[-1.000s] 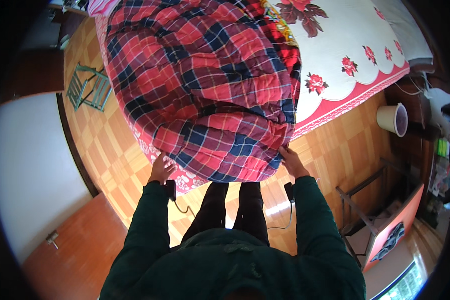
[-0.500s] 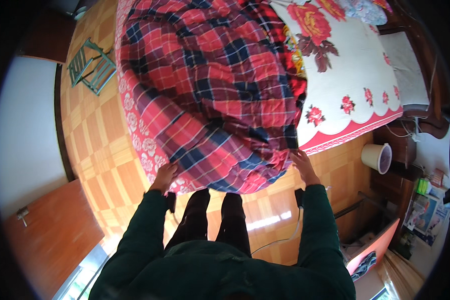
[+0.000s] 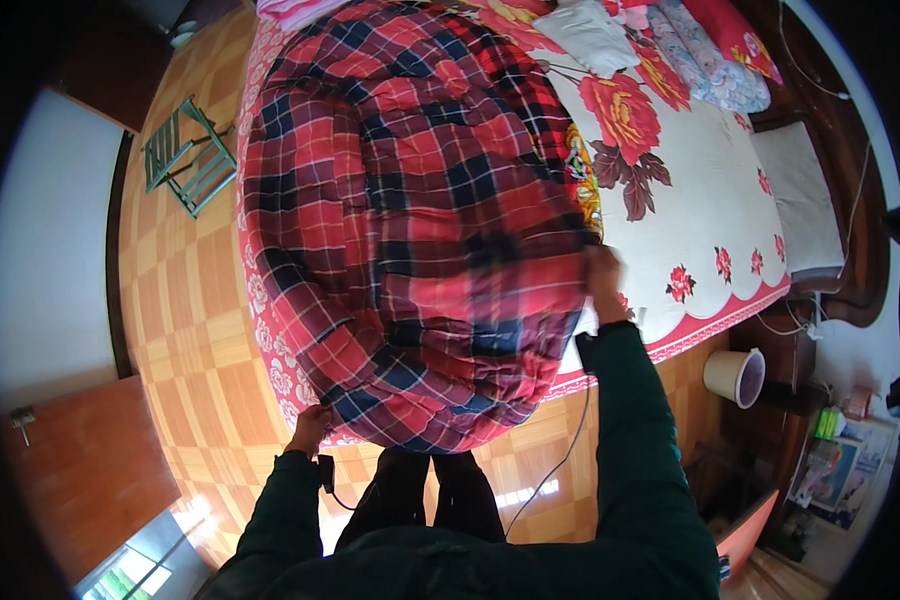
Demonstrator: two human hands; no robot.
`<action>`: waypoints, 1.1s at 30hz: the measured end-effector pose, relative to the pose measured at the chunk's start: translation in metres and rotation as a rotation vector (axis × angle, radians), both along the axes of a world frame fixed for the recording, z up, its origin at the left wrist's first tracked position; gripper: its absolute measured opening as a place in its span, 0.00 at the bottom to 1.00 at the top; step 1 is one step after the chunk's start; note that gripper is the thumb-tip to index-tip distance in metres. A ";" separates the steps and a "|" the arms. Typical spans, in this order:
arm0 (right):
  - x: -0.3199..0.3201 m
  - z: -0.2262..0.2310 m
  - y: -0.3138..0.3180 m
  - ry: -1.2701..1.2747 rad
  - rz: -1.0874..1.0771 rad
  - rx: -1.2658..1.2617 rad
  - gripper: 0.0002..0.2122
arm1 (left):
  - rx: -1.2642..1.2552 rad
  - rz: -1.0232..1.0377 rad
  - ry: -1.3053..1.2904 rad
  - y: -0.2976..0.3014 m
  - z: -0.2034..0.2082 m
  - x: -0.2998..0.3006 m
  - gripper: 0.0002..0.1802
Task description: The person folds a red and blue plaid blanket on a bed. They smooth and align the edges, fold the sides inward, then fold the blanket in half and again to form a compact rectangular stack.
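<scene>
The red plaid quilt [image 3: 420, 220] has been carried farther up over the bed [image 3: 710, 200] than half a second ago, and its near edge now bulges toward the person instead of hanging flat. The right hand [image 3: 602, 275] has risen from the near corner to the quilt's right edge, well out over the white flowered bedspread [image 3: 690, 230]; its fingers are closed on the cloth there. The left hand [image 3: 310, 428] has stayed low at the near left corner, fingers curled round the hem of the quilt.

The quilt covers the left half of the bed and overhangs its near and left sides. Left of the bed lies a wide stretch of bare parquet floor [image 3: 180, 300], with a green folding rack [image 3: 185, 155] far left. On the right the room is tight: a pale bucket [image 3: 735, 378] stands near the bed's corner, just beside dark furniture [image 3: 850, 250]. Pillows [image 3: 660, 45] lie at the far end
</scene>
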State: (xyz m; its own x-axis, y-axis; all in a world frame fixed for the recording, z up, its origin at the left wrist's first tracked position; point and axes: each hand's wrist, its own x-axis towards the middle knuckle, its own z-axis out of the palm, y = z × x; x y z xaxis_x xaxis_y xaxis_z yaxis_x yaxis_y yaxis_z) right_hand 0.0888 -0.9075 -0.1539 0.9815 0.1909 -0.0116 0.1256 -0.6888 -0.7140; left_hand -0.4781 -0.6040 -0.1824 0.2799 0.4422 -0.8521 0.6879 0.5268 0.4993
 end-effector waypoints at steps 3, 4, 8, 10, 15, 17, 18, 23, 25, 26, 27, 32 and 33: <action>0.021 0.007 -0.049 0.168 -0.339 0.177 0.10 | -0.049 0.015 -0.018 0.003 -0.018 0.001 0.09; 0.027 0.006 -0.054 0.341 -0.245 0.256 0.11 | -0.086 0.041 -0.011 0.001 -0.024 -0.002 0.09; 0.035 0.006 -0.041 0.619 -0.059 0.032 0.19 | -0.121 -0.057 0.105 0.019 -0.041 0.005 0.06; 0.047 0.005 -0.021 0.565 0.009 -0.004 0.21 | 0.079 -0.266 0.049 0.042 -0.042 0.016 0.07; 0.116 -0.015 0.039 0.174 0.213 -0.073 0.21 | 0.176 0.273 -0.296 0.104 -0.025 0.070 0.24; 0.142 -0.031 0.070 0.197 0.320 0.121 0.23 | 0.263 0.188 -0.302 0.138 -0.019 0.094 0.22; 0.159 -0.035 0.084 0.105 0.371 0.038 0.24 | 0.295 0.227 -0.335 0.150 -0.021 0.107 0.25; 0.183 -0.044 0.139 -0.162 0.221 -0.319 0.28 | 0.555 0.225 -0.105 0.200 -0.030 0.148 0.30; 0.192 -0.032 0.144 -0.143 0.457 -0.441 0.27 | 0.677 0.061 0.129 0.215 -0.028 0.152 0.26; 0.200 -0.024 0.140 -0.282 0.399 -0.435 0.25 | 0.717 0.120 0.108 0.218 -0.025 0.148 0.24; 0.212 -0.013 0.130 -0.300 0.359 -0.350 0.23 | 0.730 0.189 0.075 0.221 -0.022 0.143 0.21; 0.242 -0.007 0.051 -0.341 0.105 -0.315 0.23 | 0.825 0.099 0.132 0.218 -0.021 0.122 0.21; 0.239 -0.016 0.042 -0.222 0.131 -0.383 0.24 | 0.865 0.095 0.127 0.217 -0.024 0.123 0.22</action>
